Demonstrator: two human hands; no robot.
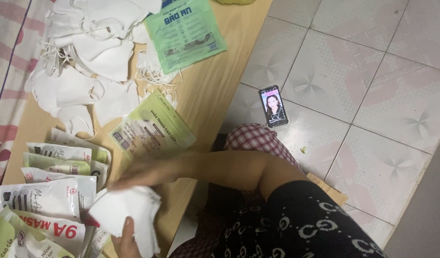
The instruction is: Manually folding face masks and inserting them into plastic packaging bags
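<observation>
White fabric, folded: a small stack of face masks [127, 210] sits at the near edge of the table [215, 91], low in the head view; the person's left hand [126, 241] grips it from below, thumb laid on top, fingers hidden beneath the cloth; the stack is lifted slightly off the wood, tilted toward the person.

Right hand [136, 173] is motion-blurred just above the stack, forearm crossing the frame from the right, elbow bent over the knee; whether it is open or closed cannot be told from the blur; it appears to touch or skim the top mask.

Judgement on doing the step well: the thumb should press firmly near the stack's edge so that layers do not fan out; the upper hand would best take a single mask by its fold, not by the ear loops, which tangle easily.

Outward: filled packets [50, 198] overlap to the left of the stack; an empty pale-green pouch [150, 129] lies just beyond the right hand; a loose heap of white masks [88, 57] farther up; a green pouch [186, 31] at the far end; a phone [273, 106] lies on the tiled floor [372, 86], well apart.
</observation>
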